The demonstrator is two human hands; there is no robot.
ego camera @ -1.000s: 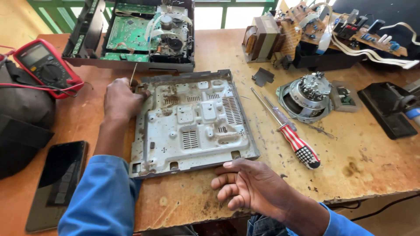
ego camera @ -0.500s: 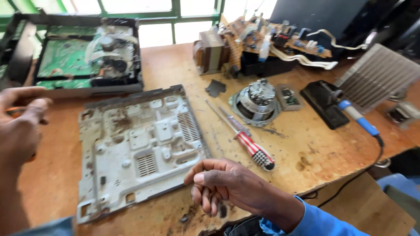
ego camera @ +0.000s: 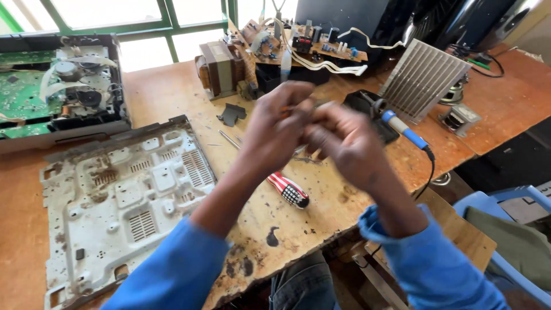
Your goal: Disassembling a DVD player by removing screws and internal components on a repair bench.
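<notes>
Both hands, left hand (ego camera: pixel 275 129) and right hand (ego camera: pixel 344 143), meet fingers curled above the screwdriver (ego camera: pixel 287 189); what they pinch is blurred.

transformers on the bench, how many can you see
2: a big transformer at the back of the table, and a small one at the right beside the heatsink. The hands may hide more.

My hands (ego camera: pixel 313 135) meet above the screwdriver (ego camera: pixel 287 189); metal plate (ego camera: pixel 123 198) lies left, soldering iron (ego camera: pixel 404 131) right (transformer (ego camera: pixel 217 69) behind).
</notes>
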